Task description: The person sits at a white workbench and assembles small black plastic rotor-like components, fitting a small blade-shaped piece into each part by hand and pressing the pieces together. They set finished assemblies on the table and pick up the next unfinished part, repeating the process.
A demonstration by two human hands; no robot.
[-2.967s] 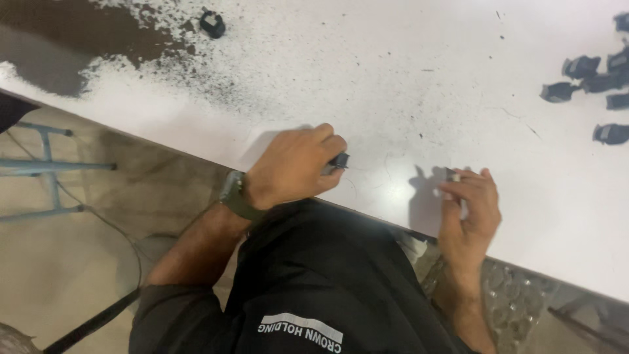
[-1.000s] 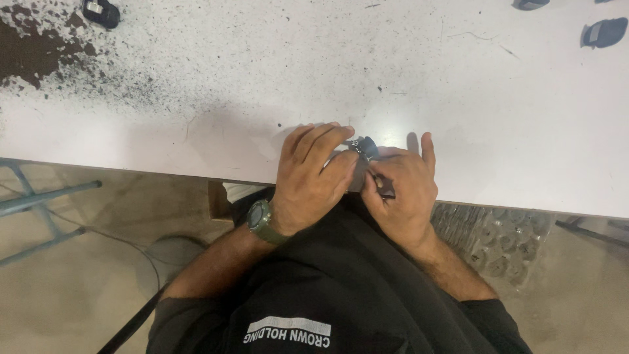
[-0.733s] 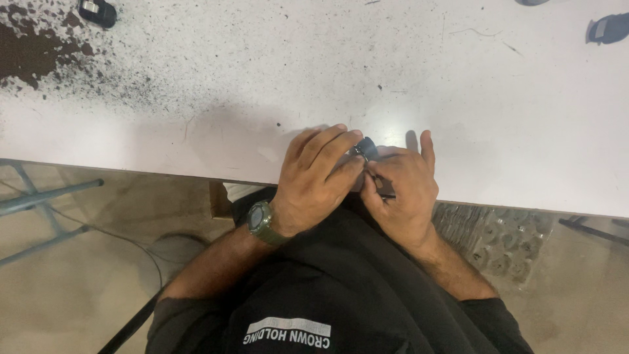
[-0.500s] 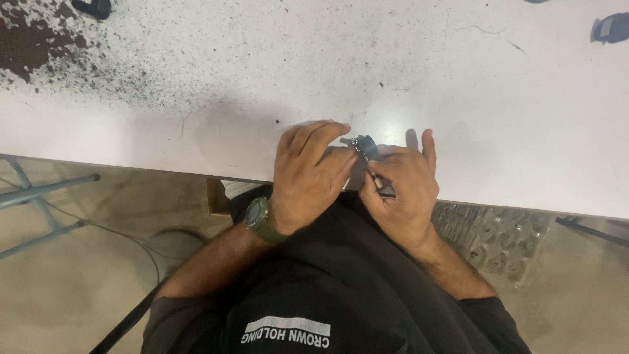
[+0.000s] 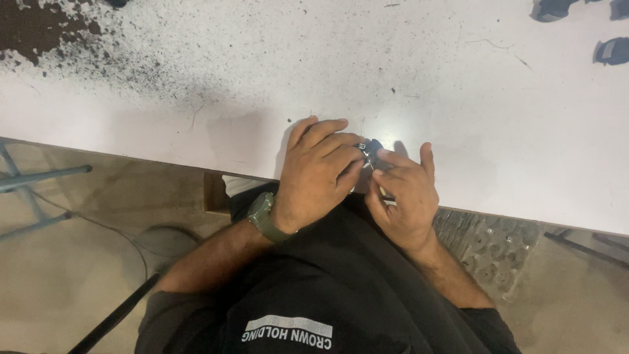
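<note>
**Both hands closed on a small dark part at the table's near edge**

The left hand and right hand meet at the near edge of the white table, fingers pinched together around a small dark part with a bit of metal showing. A green wristwatch sits on the left wrist. More dark parts lie at the far right corner, black specks at the far left

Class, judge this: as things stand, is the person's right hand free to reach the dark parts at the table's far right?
Probably not at once: the right hand and left hand both grip a small dark part; the dark parts lie well away.
</note>
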